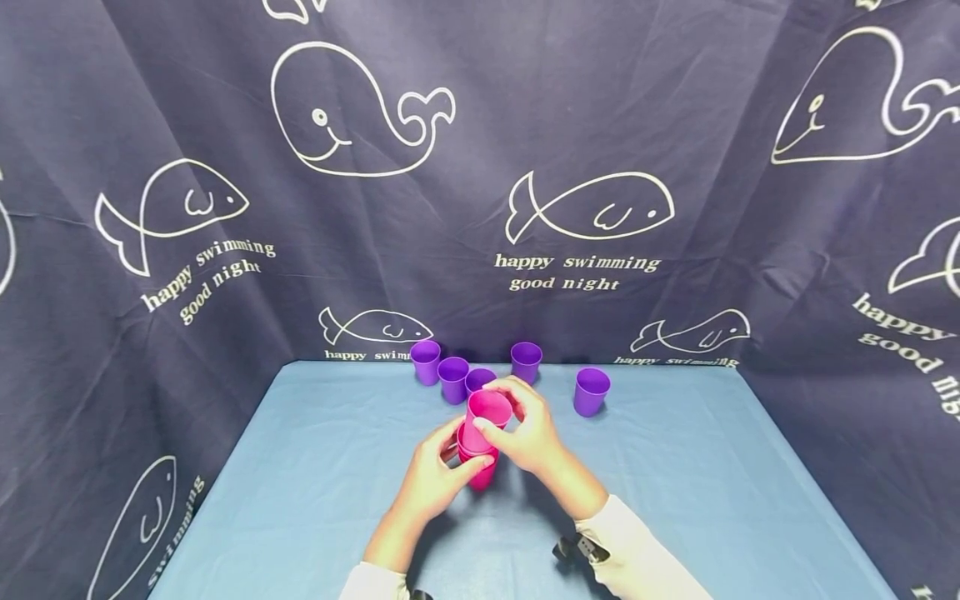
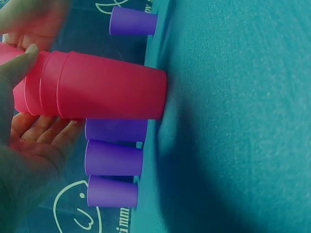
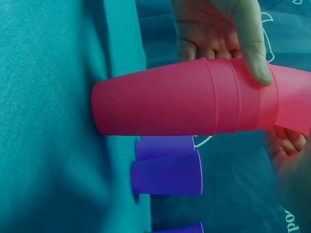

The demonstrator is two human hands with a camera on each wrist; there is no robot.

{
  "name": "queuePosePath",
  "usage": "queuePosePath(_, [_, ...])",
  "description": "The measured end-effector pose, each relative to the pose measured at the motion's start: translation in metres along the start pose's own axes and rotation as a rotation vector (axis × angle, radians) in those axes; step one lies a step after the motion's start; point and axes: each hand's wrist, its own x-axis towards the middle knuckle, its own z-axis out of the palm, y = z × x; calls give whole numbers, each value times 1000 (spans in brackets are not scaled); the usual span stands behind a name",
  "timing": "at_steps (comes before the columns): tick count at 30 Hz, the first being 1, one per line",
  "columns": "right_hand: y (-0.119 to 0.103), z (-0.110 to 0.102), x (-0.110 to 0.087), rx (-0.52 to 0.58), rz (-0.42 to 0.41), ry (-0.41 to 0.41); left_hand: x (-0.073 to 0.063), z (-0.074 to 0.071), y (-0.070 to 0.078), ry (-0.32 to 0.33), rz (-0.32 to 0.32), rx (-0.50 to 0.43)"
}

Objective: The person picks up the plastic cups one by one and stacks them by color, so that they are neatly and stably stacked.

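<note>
A stack of nested pink cups (image 1: 478,473) is upright, mouths up, over the middle of the blue table. My left hand (image 1: 431,483) grips it near the upper rims, thumb on the near side and fingers round the back. My right hand (image 1: 534,429) holds the topmost pink cup (image 1: 491,407) between thumb and fingers. That cup rises well above the others, its lower part seeming to sit inside the stack. Whether the stack's base (image 3: 99,108) touches the cloth I cannot tell.
Behind the stack stand purple cups: a left one (image 1: 425,364), another beside it (image 1: 453,383), and one partly hidden (image 1: 478,380). Two more purple cups, one at the back (image 1: 527,364) and one farther right (image 1: 592,393), stand apart. Dark printed curtains (image 1: 465,233) enclose the blue table (image 1: 675,500).
</note>
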Motion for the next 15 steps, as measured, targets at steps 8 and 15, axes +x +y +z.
queuePosePath(8, [1,3,-6,-19,-27,-14,-2,1,0,-3,18,-1])
queuePosePath(15, [0,4,-5,-78,-49,-4,-1,0,-1,12,54,36])
